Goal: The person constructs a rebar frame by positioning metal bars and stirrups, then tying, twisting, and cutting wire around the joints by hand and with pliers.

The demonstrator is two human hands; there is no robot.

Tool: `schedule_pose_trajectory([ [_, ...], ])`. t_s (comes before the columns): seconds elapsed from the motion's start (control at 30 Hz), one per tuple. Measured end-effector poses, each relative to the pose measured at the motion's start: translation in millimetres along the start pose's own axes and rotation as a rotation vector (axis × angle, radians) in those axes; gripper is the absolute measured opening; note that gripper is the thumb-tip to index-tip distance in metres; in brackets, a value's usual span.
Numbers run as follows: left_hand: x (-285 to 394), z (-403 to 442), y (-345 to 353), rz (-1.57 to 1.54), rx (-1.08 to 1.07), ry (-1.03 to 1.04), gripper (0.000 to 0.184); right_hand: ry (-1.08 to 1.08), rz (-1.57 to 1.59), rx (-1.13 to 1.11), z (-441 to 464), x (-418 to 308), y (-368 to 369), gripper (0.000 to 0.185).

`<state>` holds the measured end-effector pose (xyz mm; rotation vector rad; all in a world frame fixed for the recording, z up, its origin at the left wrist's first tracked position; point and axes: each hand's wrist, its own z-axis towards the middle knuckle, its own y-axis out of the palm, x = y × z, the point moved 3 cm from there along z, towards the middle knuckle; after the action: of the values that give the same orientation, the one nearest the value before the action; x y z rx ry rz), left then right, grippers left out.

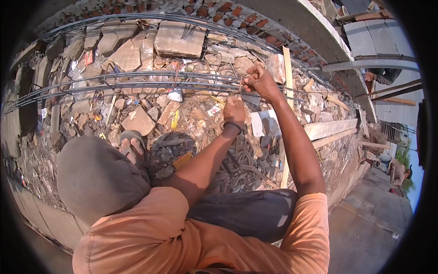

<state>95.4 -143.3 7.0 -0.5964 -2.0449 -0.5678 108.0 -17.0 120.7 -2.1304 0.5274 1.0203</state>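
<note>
Long steel reinforcing bars (137,85) run across the rubble in front of me, with bent steel stirrups (106,75) around them at intervals. My left hand (234,110), with a dark band at the wrist, is closed at the lower edge of the bars near their right part. Just above and to the right, my right hand (260,82) is closed in a pinch over the same bars. A thin bent rod (241,83) shows between the two hands. What exactly each set of fingers holds is too small and hidden to make out.
Broken concrete slabs (180,39) and bricks cover the ground. More steel bars (150,16) lie along a brick wall (248,18). A wooden strip (288,73) stands right of my hands, near a pale beam (331,129). Other people (398,172) are at the far right.
</note>
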Motion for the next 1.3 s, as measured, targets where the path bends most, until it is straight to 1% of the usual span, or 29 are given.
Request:
schedule_pose_trajectory([
  [0.03, -0.7, 3.5, 0.7, 0.124, 0.006, 0.067, 0.025, 0.057, 0.01, 0.01, 2.0, -0.4, -1.4, 0.011],
  [0.1, 0.7, 17.2, -2.7, 0.175, -0.113, 0.068, 0.027, 0.177, 0.035, 0.031, 8.8, 1.0, -6.0, 0.009],
  [0.13, 4.8, 21.8, -5.8, 0.2, -0.173, 0.07, 0.028, 0.104, -0.188, 0.024, 13.5, -1.9, -9.8, 0.01],
  [0.2, 26.8, 20.5, -13.8, 0.372, -0.138, 0.199, 0.033, -0.05, -0.632, 0.012, 20.0, -7.5, -13.9, 0.015],
  [0.23, 43.5, 17.7, -18.3, 0.461, -0.12, 0.264, 0.035, 0.044, -0.586, 0.006, 16.5, -13.6, -11.6, 0.014],
  [0.3, 69.3, 10.2, -24.3, 0.489, -0.222, 0.143, 0.034, 0.232, -0.492, -0.007, 10.8, -23.9, -8.1, 0.013],
  [0.33, 74.4, 8.3, -24.6, 0.501, -0.271, 0.082, 0.035, 0.164, -0.452, 0.008, 15.6, -15.3, -8.5, 0.015],
  [0.37, 75.9, 8.3, -24.0, 0.57, -0.249, 0.143, 0.034, 0.096, -0.412, 0.023, 22.8, 1.3, -8.4, 0.016],
  [0.4, 77.1, 8.1, -23.2, 0.639, -0.226, 0.204, 0.034, 0.029, -0.372, 0.038, 22.2, 2.0, -6.6, 0.018],
  [0.43, 78.5, 8.6, -22.2, 0.709, -0.203, 0.266, 0.033, 0.055, -0.29, 0.038, 21.2, 5.0, -8.2, 0.017],
  [0.5, 79.6, 8.3, -21.8, 0.735, -0.183, 0.309, 0.032, 0.112, -0.121, 0.038, 14.2, 10.4, -8.5, 0.016],
  [0.6, 82.9, 8.3, -21.8, 0.784, -0.188, 0.371, 0.031, 0.144, 0.018, -0.04, 13.5, 8.3, -7.3, 0.015],
  [0.7, 90.1, 5.9, -22.3, 0.853, -0.18, 0.439, 0.029, 0.122, -0.235, -0.066, 16.8, 0.7, -6.7, 0.015],
  [0.8, 91.5, 4.8, -22.3, 0.889, -0.144, 0.527, 0.026, -0.047, -0.876, -0.088, 27.5, -11.2, -10.6, 0.017],
  [0.9, 96.5, 4.1, -18.8, 0.851, -0.095, 0.673, 0.025, -0.074, -0.641, -0.161, 24.5, -11.3, -0.6, 0.018],
  [1.0, 105.8, -3.3, -18.7, 0.812, -0.018, 0.841, 0.022, 0.04, -0.176, -0.201, 8.0, -12.5, -3.9, 0.017],
  [1.03, 108.7, -7.7, -19.6, 0.802, 0.008, 0.897, 0.021, 0.036, -0.13, -0.198, 2.4, -7.9, -3.9, 0.017],
  [1.13, 115.1, -9.1, -20.8, 0.925, 0.013, 0.955, 0.018, -0.013, -0.028, -0.18, -3.9, -4.5, -5.3, 0.015],
  [1.23, 114.1, 2.0, -25.9, 0.931, -0.114, 0.945, 0.017, -0.092, 0.01, -0.161, -10.9, 0.2, -1.7, 0.017],
  [1.3, 122.0, 10.2, -28.2, 0.909, -0.221, 0.877, 0.017, -0.15, 0.047, -0.149, -17.0, 6.5, 2.9, 0.018],
])
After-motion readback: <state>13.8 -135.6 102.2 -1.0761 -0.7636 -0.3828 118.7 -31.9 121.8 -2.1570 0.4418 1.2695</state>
